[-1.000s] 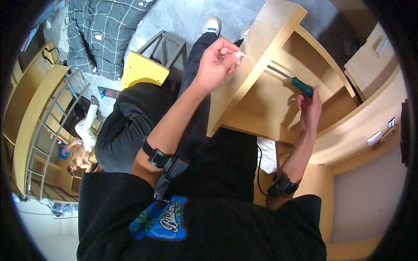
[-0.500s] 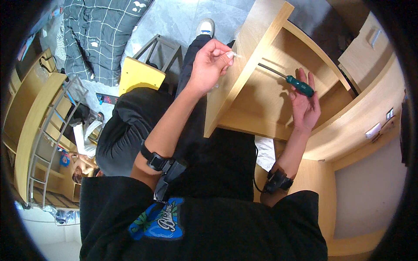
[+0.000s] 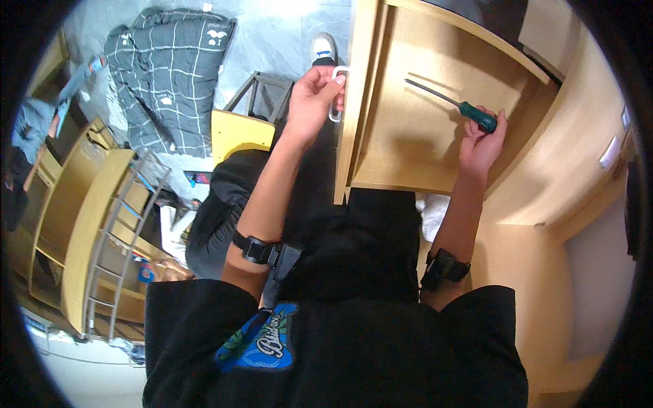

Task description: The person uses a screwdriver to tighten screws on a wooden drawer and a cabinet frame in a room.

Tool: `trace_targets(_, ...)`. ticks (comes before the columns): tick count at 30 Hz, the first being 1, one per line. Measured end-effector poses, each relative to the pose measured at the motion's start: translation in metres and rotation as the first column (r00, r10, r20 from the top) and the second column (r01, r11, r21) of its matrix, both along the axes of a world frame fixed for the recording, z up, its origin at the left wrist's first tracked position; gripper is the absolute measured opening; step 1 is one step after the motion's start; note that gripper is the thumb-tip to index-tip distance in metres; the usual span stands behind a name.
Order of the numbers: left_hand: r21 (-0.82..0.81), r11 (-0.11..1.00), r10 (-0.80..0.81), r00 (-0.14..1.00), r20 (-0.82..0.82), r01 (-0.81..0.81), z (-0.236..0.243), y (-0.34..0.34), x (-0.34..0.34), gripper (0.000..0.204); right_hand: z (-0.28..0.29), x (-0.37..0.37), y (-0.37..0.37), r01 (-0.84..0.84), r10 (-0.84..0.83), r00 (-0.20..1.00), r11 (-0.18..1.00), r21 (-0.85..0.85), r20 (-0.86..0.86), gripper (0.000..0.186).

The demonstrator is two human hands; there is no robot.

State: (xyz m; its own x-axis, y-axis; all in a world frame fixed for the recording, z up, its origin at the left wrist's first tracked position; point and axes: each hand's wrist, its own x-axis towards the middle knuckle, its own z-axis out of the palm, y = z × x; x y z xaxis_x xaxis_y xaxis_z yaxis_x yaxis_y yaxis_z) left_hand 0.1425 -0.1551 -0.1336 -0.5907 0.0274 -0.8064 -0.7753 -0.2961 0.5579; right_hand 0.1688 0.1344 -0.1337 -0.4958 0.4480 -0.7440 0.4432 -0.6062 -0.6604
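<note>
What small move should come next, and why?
Probably bring the screwdriver tip leftward to the drawer front's inner face: the left hand holds the white handle at its outer side, while the right hand holds the screwdriver, tip apart from that panel.

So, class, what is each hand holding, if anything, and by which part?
The right hand holds a screwdriver by its green handle; the left hand holds a white pull at the wooden drawer's front, around its middle.

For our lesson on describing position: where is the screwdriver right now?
In the head view, the green-handled screwdriver is in the upper right, held in the right hand over the wooden drawer.
</note>
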Motion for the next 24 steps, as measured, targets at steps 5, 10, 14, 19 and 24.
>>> trace_targets(5,-0.048,0.986,-0.159,0.985,0.061,0.162,-0.009,-0.011,0.023,0.009,0.007,0.034,-0.031,-0.099,0.054,0.938,0.988,0.115,0.343,0.020)
trace_targets(10,-0.021,0.941,-0.329,0.929,0.170,0.337,0.004,-0.021,0.043,0.023,-0.011,0.067,-0.043,0.177,-0.145,0.948,0.980,-0.092,0.282,0.017)
trace_targets(14,0.009,0.961,-0.274,0.942,0.196,0.277,0.007,-0.021,0.049,0.028,-0.023,0.079,-0.048,0.187,-0.153,0.963,0.972,-0.140,0.223,0.017)
trace_targets(19,-0.094,0.944,-0.296,0.939,0.174,0.315,0.007,-0.013,0.050,0.027,-0.022,0.076,-0.052,0.194,-0.153,0.955,0.970,-0.145,0.254,0.018)
trace_targets(24,-0.146,0.946,-0.264,0.948,0.178,0.291,0.009,-0.007,0.051,0.025,-0.019,0.075,-0.053,0.152,-0.126,0.966,0.983,-0.103,0.226,0.018)
